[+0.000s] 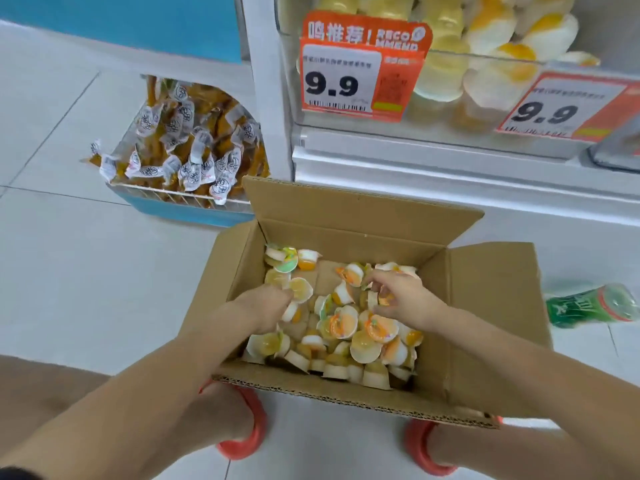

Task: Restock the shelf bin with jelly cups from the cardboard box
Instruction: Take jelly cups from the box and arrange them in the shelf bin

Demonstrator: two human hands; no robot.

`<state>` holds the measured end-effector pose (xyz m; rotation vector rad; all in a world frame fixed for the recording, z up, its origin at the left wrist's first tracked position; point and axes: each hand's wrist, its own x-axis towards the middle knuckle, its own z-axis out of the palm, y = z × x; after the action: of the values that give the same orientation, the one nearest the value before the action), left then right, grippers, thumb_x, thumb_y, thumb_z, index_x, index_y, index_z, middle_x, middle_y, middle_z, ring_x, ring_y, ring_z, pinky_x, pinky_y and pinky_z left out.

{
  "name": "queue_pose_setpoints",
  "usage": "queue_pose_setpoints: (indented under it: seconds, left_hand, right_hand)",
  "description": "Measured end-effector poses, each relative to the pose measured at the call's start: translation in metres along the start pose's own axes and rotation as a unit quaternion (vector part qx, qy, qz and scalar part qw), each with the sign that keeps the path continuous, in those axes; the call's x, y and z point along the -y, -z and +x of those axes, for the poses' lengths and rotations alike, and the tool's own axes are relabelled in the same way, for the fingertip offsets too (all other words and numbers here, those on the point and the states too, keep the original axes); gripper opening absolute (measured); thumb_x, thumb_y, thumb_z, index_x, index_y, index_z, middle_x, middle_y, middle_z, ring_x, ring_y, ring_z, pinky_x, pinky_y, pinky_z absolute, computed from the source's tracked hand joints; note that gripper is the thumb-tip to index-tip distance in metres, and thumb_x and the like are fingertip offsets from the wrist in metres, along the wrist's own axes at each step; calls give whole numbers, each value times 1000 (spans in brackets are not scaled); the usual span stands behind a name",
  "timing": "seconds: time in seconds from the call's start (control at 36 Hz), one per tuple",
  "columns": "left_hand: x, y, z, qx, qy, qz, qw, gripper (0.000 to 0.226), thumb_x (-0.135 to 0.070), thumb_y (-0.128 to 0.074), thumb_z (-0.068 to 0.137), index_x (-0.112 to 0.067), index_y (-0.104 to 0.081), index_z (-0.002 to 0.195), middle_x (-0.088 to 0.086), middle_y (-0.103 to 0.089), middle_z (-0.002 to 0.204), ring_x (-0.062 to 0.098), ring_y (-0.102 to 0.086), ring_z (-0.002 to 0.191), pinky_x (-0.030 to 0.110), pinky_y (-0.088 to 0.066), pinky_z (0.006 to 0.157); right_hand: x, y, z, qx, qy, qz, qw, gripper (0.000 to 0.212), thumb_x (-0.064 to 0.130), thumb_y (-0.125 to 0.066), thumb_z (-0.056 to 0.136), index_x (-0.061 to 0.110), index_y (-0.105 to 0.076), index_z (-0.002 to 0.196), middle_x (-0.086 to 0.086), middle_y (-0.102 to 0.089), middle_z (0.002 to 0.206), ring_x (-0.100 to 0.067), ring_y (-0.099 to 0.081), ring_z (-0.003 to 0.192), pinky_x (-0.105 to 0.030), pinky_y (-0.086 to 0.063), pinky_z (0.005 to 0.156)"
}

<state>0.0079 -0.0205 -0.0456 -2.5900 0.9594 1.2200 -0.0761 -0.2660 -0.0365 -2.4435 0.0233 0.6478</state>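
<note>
Both hands reach down into the cardboard box [363,216] on the floor: the left hand [266,306] curls around jelly cups [346,327], the right hand [401,296] pinches more, gathering handfuls for the shelf bin [485,60] above.

The location was identified as a retail shop: orange price tags [360,69] marked 9.9 were fixed to a clear shelf bin [485,95], and packaged snacks [187,147] were displayed over a tiled floor [69,254].
</note>
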Motion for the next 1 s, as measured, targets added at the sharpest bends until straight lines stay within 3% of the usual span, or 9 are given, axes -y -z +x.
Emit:
queue_pose_setpoints:
  seconds: [0.17, 0.31, 0.47, 0.53, 0.67, 0.78, 0.92, 0.97, 1.0]
  left_hand:
    - [14, -44, 43, 67, 23, 30, 997, 63, -1, -44, 89, -12, -19, 145, 13, -34, 142, 30, -47, 119, 36, -46, 94]
    - [13, -38, 75, 20, 2, 35, 999, 56, 1, -50, 87, -9, -31, 138, 13, -35, 140, 31, -46, 121, 34, -44, 85]
    - [25, -44, 107, -90, 107, -98, 985, 47, -6, -44, 92, -9, -32, 137, 13, -38, 137, 34, -54, 111, 40, -49, 85]
    - [24, -47, 114, -77, 104, -125, 984, 46, -9, -45, 92, -8, -34, 137, 15, -45, 133, 34, -55, 110, 36, -44, 77]
    - [17, -51, 129, -108, 113, -180, 971, 40, -31, -59, 86, -7, -51, 118, 15, -61, 109, 33, -61, 99, 38, -52, 75]
    - [10, -46, 133, -122, 129, -102, 979, 27, -18, -56, 86, -8, -55, 111, 13, -62, 106, 31, -62, 95, 33, -47, 65]
    - [17, -44, 131, -102, 130, -185, 969, 27, -21, -67, 77, -11, -59, 102, 9, -64, 97, 27, -63, 90, 30, -47, 61]
    - [22, -39, 123, -86, 116, -291, 946, 33, -20, -76, 68, -14, -60, 96, 5, -64, 93, 23, -62, 89, 31, -50, 65]
    - [24, -35, 117, -78, 100, -352, 927, 35, -16, -79, 65, -17, -60, 95, 4, -63, 93, 21, -61, 90, 31, -50, 69]
  right_hand:
    - [-24, -60, 43, 104, -41, -21, 994, 62, 18, -70, 84, 20, -39, 138, -4, -47, 132, -23, -48, 119, -26, -41, 86]
    - [-23, -85, 79, 49, -41, 7, 998, 57, 24, -64, 89, 14, -39, 139, -9, -48, 133, -27, -46, 123, -35, -43, 96]
    - [-12, -95, 118, 41, -17, -62, 997, 54, 32, -62, 89, 9, -43, 134, -13, -54, 125, -28, -40, 127, -34, -31, 105]
    - [-7, -105, 126, 54, -13, -90, 994, 57, 35, -64, 86, 10, -44, 133, -13, -54, 123, -28, -40, 126, -37, -38, 101]
    - [5, -125, 135, 64, -9, -183, 981, 40, 9, -60, 85, 8, -49, 123, -11, -52, 126, -28, -38, 124, -35, -38, 98]
    - [7, -129, 131, 33, -18, -204, 978, 37, 5, -54, 86, 6, -48, 122, -11, -51, 127, -27, -35, 127, -33, -38, 97]
    - [-4, -120, 114, -43, -102, -53, 992, 44, 30, -70, 76, 12, -55, 113, -7, -58, 115, -24, -43, 119, -32, -44, 82]
    - [0, -112, 105, -124, -200, 116, 965, 47, 33, -72, 72, 12, -59, 113, -3, -63, 104, -20, -55, 106, -28, -47, 72]
    - [5, -103, 100, -147, -259, 227, 927, 48, 32, -73, 74, 11, -59, 115, -2, -63, 101, -19, -58, 100, -27, -47, 71]
